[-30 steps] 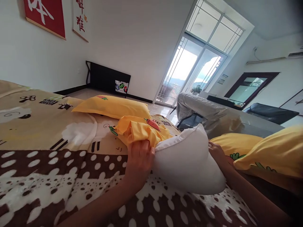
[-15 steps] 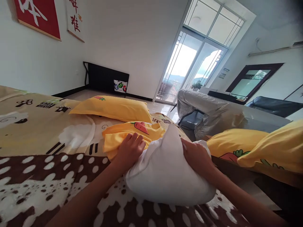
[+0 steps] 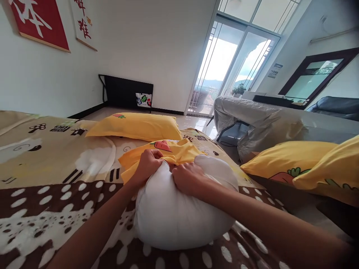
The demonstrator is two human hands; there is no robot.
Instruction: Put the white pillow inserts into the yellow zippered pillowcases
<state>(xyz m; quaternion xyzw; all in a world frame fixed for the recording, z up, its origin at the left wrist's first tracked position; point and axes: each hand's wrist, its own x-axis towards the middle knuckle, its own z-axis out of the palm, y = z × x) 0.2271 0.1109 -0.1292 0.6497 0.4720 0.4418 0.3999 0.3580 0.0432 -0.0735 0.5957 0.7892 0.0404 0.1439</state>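
A plump white pillow [image 3: 182, 216] without a cover lies in front of me on the patterned blanket. Just beyond it is a crumpled yellow pillowcase [image 3: 182, 149] with a carrot print. My left hand [image 3: 150, 161] is closed on the near edge of the pillowcase, beside the raised corner of the pillow. Closed on the pillow's far side, my right hand [image 3: 190, 177] presses a dent into the white cloth. Its fingertips are partly hidden by the fabric. The two hands are close together, a small gap between them.
A filled yellow pillow [image 3: 137, 125] lies farther back on the patterned blanket [image 3: 64, 153]. More yellow pillows [image 3: 291, 160] are at the right, below a table covered in plastic sheeting [image 3: 260, 119]. A black panel [image 3: 126, 91] leans against the wall near the glass door [image 3: 221, 67].
My right hand has moved left and closed on the pillow near my left hand. My left hand has shifted slightly onto the pillowcase edge. The pillow's raised peak has dropped, and the pillow moved left.
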